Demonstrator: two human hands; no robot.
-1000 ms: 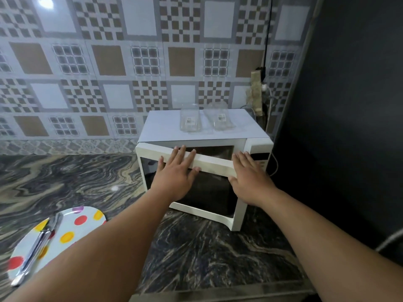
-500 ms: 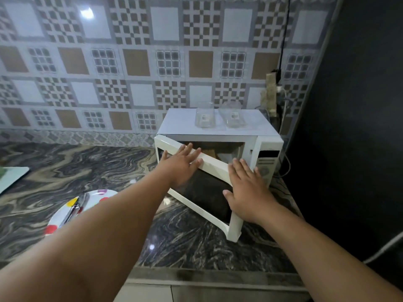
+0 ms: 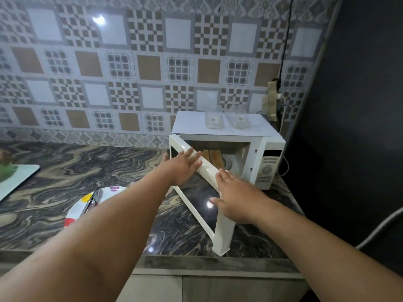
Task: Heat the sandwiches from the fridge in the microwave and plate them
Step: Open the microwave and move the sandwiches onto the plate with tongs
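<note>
Microwave door (image 3: 202, 205) stands half open, both grips spread flat: left hand (image 3: 181, 168) at ten o'clock, right hand (image 3: 236, 198) lower. Next: reach the sandwiches (image 3: 212, 159) inside.

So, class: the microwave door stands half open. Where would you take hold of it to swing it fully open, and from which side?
Probably the microwave door by its free right edge, near the right hand, coming from the front. It hinges on the left, so that edge swings widest, and the gap lets fingers hook behind it.
</note>
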